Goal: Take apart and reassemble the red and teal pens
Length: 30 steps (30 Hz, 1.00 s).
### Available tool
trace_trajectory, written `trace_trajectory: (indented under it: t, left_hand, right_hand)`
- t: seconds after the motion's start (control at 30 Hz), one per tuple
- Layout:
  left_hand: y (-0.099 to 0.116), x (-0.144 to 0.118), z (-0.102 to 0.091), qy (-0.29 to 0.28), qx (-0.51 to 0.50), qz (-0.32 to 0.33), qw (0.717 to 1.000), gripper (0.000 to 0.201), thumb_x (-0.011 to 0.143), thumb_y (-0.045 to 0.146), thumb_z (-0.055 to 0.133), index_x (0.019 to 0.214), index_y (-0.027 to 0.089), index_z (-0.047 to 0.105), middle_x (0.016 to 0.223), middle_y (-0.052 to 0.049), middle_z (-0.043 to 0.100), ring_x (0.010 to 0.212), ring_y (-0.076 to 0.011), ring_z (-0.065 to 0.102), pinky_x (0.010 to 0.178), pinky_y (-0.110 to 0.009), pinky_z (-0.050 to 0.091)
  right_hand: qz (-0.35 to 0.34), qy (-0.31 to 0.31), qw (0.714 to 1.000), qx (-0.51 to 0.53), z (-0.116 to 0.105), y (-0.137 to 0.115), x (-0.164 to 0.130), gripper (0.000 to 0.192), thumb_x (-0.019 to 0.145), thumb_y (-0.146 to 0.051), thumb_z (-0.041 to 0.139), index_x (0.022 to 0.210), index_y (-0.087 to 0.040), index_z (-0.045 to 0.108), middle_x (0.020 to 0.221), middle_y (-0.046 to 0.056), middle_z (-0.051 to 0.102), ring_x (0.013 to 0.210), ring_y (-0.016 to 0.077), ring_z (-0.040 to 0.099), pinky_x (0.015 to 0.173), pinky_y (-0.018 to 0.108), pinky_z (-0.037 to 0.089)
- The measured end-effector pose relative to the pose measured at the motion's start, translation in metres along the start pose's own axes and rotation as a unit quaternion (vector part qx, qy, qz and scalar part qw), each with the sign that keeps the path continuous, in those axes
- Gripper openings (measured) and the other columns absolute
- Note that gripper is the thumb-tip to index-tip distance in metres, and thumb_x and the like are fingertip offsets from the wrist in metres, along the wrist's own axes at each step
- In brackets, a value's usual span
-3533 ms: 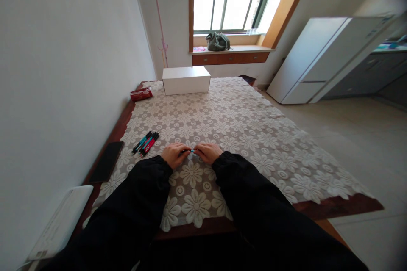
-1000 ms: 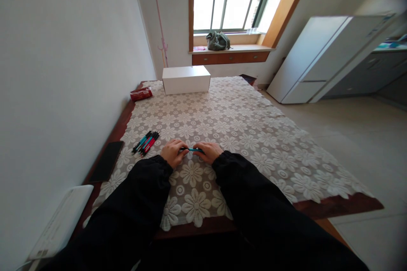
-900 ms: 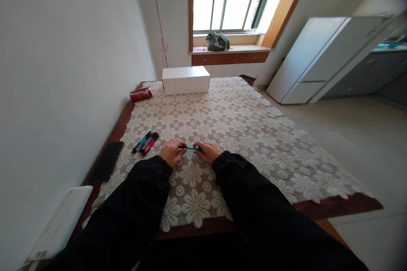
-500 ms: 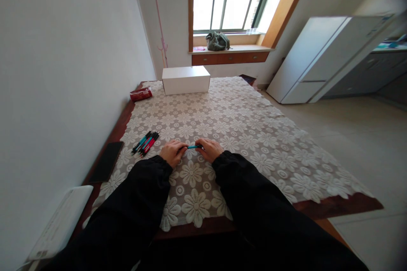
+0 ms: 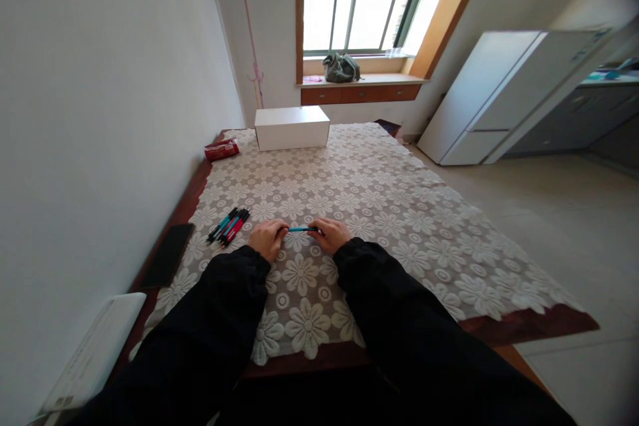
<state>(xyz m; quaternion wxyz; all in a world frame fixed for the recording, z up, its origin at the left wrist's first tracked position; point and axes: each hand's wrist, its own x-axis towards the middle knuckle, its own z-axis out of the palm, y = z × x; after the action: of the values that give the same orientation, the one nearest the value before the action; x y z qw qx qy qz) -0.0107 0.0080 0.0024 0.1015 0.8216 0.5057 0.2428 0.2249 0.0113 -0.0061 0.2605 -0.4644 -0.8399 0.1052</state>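
Near the front edge of the white lace flower-patterned tablecloth (image 5: 379, 200), your left hand (image 5: 267, 237) and right hand (image 5: 329, 234) meet, each pinching one end of a slim teal pen (image 5: 301, 229) between thumb and fingertips. The pen lies level between them, just above the cloth (whether it touches the lace is too fine to tell). Gripping both ends like that probably gives you purchase to pull or twist the barrel. Left of the pen, near your left hand, rests a small bundle of teal, red and black pens (image 5: 229, 224), kept within easy reach. Farther left of the pen lies a flat black phone (image 5: 167, 254) on bare wood. Well beyond the pen stands a white rectangular box (image 5: 292, 127), with a red packet (image 5: 221, 148) beside it.
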Motion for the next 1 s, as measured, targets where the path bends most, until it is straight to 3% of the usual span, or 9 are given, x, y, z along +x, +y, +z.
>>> trace_trajectory:
  t: [0.5,0.83,1.0]
  left_hand:
    - [-0.002,0.001,-0.001,0.002,-0.026,0.002,1.000,0.018,0.092,0.027,0.052,0.096,0.021,0.068,0.098,-0.006,0.071,0.097,-0.0224,0.061,0.088,-0.036,0.046]
    - [-0.009,0.002,0.003,0.041,-0.060,-0.063,0.995,0.018,0.089,0.029,0.055,0.098,0.023,0.069,0.100,-0.004,0.072,0.099,-0.0214,0.064,0.090,-0.034,0.049]
    - [-0.011,0.003,0.003,0.054,-0.072,-0.055,0.994,0.016,0.087,0.030,0.058,0.096,0.023,0.070,0.098,-0.004,0.073,0.098,-0.0213,0.064,0.090,-0.035,0.050]
  right_hand:
    - [0.052,-0.017,0.997,0.054,0.002,0.004,0.001,0.024,0.091,-0.040,0.059,0.088,-0.022,0.074,0.073,0.001,0.066,0.065,0.0134,0.056,0.062,0.025,0.035]
    - [0.077,-0.012,0.996,0.033,-0.001,0.000,0.002,0.023,0.093,-0.030,0.055,0.108,-0.024,0.070,0.090,0.003,0.071,0.078,0.0166,0.063,0.072,0.026,0.044]
    - [0.093,-0.005,0.995,0.024,-0.001,0.003,0.002,0.026,0.094,-0.022,0.049,0.112,-0.026,0.068,0.097,0.003,0.072,0.090,0.0188,0.064,0.081,0.029,0.046]
